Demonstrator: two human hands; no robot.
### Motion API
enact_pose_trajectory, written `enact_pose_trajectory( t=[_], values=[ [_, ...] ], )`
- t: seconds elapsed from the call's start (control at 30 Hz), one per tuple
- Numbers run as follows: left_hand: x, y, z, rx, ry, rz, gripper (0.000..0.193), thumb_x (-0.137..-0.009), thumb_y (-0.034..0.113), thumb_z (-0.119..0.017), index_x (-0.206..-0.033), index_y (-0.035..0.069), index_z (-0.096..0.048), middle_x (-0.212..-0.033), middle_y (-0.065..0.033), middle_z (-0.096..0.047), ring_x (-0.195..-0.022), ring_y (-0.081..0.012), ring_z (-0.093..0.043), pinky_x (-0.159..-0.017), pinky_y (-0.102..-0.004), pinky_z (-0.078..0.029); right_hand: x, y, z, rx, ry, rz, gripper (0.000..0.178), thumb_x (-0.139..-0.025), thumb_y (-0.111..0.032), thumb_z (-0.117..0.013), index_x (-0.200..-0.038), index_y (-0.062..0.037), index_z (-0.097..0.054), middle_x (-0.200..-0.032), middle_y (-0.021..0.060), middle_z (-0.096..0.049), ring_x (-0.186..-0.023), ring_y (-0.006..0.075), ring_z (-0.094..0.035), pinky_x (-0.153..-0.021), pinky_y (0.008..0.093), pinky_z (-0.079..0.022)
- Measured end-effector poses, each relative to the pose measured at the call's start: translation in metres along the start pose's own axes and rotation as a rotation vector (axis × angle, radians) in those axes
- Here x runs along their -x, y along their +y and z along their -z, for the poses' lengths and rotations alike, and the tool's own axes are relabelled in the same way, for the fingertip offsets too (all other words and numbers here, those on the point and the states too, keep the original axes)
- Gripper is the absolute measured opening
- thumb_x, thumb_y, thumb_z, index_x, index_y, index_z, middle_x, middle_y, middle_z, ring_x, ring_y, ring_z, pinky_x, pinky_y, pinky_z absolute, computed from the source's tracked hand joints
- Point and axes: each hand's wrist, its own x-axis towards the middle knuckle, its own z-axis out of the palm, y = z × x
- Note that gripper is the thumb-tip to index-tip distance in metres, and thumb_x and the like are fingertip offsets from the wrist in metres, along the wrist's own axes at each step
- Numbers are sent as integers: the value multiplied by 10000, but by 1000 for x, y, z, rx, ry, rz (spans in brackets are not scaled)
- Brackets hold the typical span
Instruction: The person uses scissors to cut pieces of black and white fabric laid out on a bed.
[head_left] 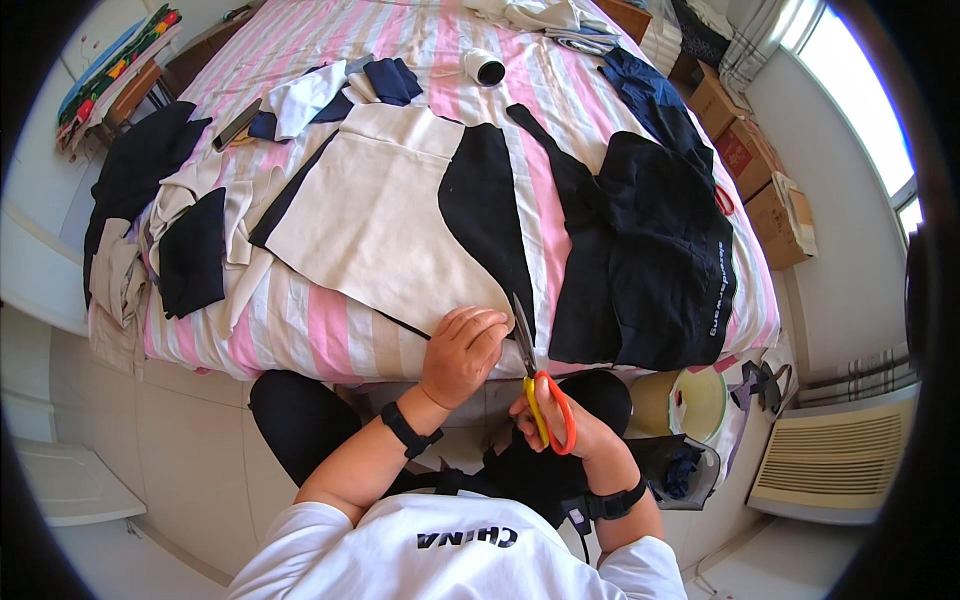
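Note:
A cream fabric piece (375,200) with a curved right side lies flat on a larger black cloth (490,190) at the bed's near edge. My left hand (463,350) has its fingers closed on the cream piece's lower right corner, knuckles up. In my right hand (545,415) is a pair of scissors (525,345) with one orange and one yellow handle loop. Its blades point away from me, beside that corner and over the black cloth's near end. They look close together; the cut edge cannot be made out.
Dark garment pieces (660,260) lie right of the work. Cream and black scraps (195,250) pile up at left, with folded cloths (310,100) farther back. A white thread cone (484,68) lies on the striped bedsheet (330,330). Cardboard boxes (745,155) and a bin (700,405) stand at right.

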Motion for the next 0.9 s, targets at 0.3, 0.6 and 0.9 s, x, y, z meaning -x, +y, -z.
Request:
enact_pose_trajectory(
  t=[0.3, 0.6, 0.9],
  values=[
    [0, 0, -2, 13, 26, 14, 215, -728, -9, -666, -918, 64, -600, -1007, -62, -635, -952, -259, -621, -861, -386, -481, -6, -13, 7, 51, 11, -14, 738, -891, -721, -360, -941, -9, -546, -664, 24, -512, -519, 114, -516, -488, 235, -421],
    [0, 0, -1, 22, 23, 16, 214, -734, -4, -664, -926, 64, -596, -1021, -56, -634, -958, -247, -623, -855, -379, -479, -3, -15, 7, -7, 39, 47, 687, -895, -678, -440, -882, 1, -547, -588, 28, -480, -428, 118, -474, -404, 238, -377],
    [2, -1, 0, 14, 7, 20, 212, -757, 10, -653, -957, 59, -602, -1038, -55, -637, -980, -242, -619, -874, -376, -474, 2, -25, 8, 72, 125, 26, 600, -938, -577, -473, -831, 8, -557, -554, 40, -505, -375, 118, -469, -360, 230, -355]
  ],
)
